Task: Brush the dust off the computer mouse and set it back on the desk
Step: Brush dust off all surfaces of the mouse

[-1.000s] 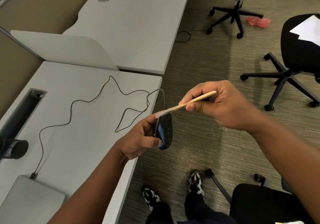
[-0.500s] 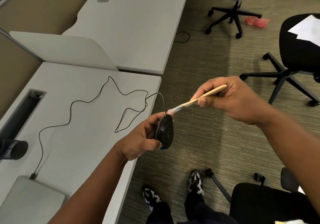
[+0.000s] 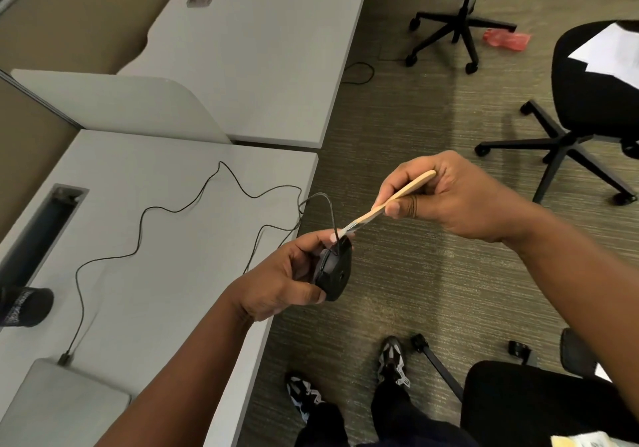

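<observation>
My left hand (image 3: 280,282) grips a black wired computer mouse (image 3: 334,272), held on its side in the air just past the right edge of the grey desk (image 3: 166,266). My right hand (image 3: 446,197) pinches a small brush with a pale wooden handle (image 3: 397,197). Its light bristles touch the front end of the mouse, where the cord comes out. The thin black cord (image 3: 193,201) snakes back across the desk to a plug beside a grey laptop (image 3: 58,408).
A black cup (image 3: 26,306) lies at the desk's left edge, near a cable slot (image 3: 41,232). A second desk and a divider panel stand behind. Black office chairs (image 3: 587,100) stand on the carpet to the right. My feet are below.
The brush swept off the mouse toward the upper right, then came back down to its front end. My left hand turned the mouse, so its blue side no longer shows.
</observation>
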Action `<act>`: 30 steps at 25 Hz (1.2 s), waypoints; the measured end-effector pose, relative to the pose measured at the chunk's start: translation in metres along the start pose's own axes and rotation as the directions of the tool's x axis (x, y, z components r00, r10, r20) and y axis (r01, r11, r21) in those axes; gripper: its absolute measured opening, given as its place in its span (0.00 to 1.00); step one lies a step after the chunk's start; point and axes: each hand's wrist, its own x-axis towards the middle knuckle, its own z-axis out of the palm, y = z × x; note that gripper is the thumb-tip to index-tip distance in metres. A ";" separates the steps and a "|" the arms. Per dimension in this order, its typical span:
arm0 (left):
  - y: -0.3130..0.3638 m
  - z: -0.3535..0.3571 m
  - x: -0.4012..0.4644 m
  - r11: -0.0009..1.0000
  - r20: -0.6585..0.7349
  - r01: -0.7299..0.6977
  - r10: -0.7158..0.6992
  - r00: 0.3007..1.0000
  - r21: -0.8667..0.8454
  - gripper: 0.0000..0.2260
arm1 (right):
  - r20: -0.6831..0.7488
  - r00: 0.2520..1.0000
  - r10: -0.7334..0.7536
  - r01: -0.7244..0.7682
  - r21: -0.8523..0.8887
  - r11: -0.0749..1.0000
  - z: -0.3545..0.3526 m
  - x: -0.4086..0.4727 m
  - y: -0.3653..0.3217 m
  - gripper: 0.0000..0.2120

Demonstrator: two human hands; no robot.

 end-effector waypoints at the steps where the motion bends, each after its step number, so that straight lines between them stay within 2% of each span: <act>1: 0.001 0.001 0.000 1.000 0.005 0.000 0.000 1.000 -0.007 0.37 | -0.008 1.000 -0.005 0.005 0.016 1.000 -0.001 -0.001 0.000 0.09; 5: 0.003 0.000 0.002 0.999 0.015 -0.020 0.020 1.000 -0.030 0.34 | 0.029 0.999 -0.023 0.021 0.080 0.997 0.003 -0.003 -0.001 0.10; 15: -0.002 -0.003 0.000 1.000 0.000 0.002 -0.002 1.000 -0.028 0.36 | -0.010 1.000 0.009 -0.009 0.004 1.000 -0.002 -0.005 0.003 0.08; 20: -0.002 -0.003 0.004 1.000 0.006 -0.020 0.020 1.000 -0.001 0.37 | -0.004 1.000 0.012 -0.012 0.048 0.999 -0.002 -0.004 0.004 0.08; 23: -0.002 -0.004 0.003 0.999 -0.005 -0.029 0.029 1.000 -0.025 0.37 | -0.023 0.999 0.033 -0.033 -0.014 0.999 -0.003 -0.003 0.007 0.08; 30: -0.003 -0.006 0.004 0.999 0.002 -0.013 0.013 1.000 -0.049 0.37 | -0.018 1.000 0.016 -0.016 0.012 1.000 -0.002 0.001 0.011 0.07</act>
